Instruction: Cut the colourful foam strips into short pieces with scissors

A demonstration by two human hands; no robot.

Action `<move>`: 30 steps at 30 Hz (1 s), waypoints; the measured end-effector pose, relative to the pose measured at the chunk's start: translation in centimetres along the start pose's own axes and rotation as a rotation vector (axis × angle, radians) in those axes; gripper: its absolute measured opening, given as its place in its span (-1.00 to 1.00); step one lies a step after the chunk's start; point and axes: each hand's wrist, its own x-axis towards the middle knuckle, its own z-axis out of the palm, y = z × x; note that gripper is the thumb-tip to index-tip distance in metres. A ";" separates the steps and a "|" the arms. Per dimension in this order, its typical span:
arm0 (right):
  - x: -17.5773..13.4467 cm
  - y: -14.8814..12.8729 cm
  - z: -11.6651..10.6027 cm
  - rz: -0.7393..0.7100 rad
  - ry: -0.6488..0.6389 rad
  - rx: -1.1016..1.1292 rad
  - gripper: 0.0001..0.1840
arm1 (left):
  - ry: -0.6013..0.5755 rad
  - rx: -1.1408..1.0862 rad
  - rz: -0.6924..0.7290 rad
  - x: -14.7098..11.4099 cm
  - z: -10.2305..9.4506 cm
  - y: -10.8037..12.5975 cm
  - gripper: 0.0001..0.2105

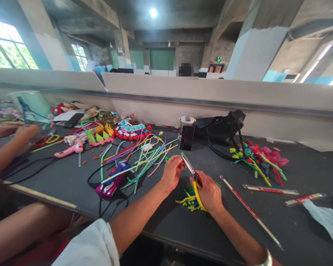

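Note:
My right hand (211,194) grips a pair of scissors (189,165) with yellow handles, its blades pointing up and to the left. At the blade tips, my left hand (172,171) is closed in a pinch around a small green piece (182,154), which looks like pipe cleaner; most of it is hidden by the fingers. Beneath the hands lies a pile of short yellow, blue and green cut pieces (192,203). Long pastel pipe cleaners (138,162) are spread on the dark table left of my left hand.
A phone (187,137) leans against a lidded jar beside a black bag (224,127). Colourful fuzzy bundles (263,159) and red-and-white packets (251,210) lie to the right. Leftward are a purple device (112,183), a pink glue gun (69,148) and a co-worker's hands (27,132).

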 end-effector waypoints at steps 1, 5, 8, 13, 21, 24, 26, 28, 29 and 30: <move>0.0 0.0 0.0 -0.005 -0.002 -0.005 -0.64 | 0.000 0.000 0.005 -0.1 0.1 0.0 -0.87; -0.1 0.0 -0.1 -0.015 -0.001 -0.016 -0.65 | 0.031 0.033 0.005 -0.3 0.4 0.0 -0.87; -0.1 0.0 0.0 -0.024 0.010 -0.017 -0.65 | 0.050 0.064 0.006 -0.3 0.5 0.0 -0.86; -0.1 0.0 0.0 -0.034 0.003 0.025 -0.65 | 0.046 0.055 0.007 -0.4 0.5 0.1 -0.85; -0.2 -0.1 -0.1 -0.022 -0.014 0.017 -0.63 | 0.051 0.076 -0.010 -0.5 0.7 0.3 -0.82; -0.2 -0.1 -0.1 -0.012 -0.020 0.006 -0.65 | 0.044 0.068 0.003 -0.5 0.6 0.3 -0.82; -0.2 -0.2 -0.2 -0.013 -0.021 0.011 -0.67 | 0.032 0.053 0.012 -0.5 0.6 0.3 -0.83; -0.2 -0.2 -0.2 -0.018 -0.014 0.021 -0.69 | 0.023 0.032 0.016 -0.5 0.6 0.2 -0.84; -0.2 -0.2 -0.2 -0.022 -0.012 0.023 -0.69 | 0.019 0.022 0.017 -0.5 0.6 0.2 -0.85; -0.2 -0.2 -0.2 -0.026 -0.010 0.024 -0.69 | 0.016 0.012 0.019 -0.5 0.6 0.2 -0.85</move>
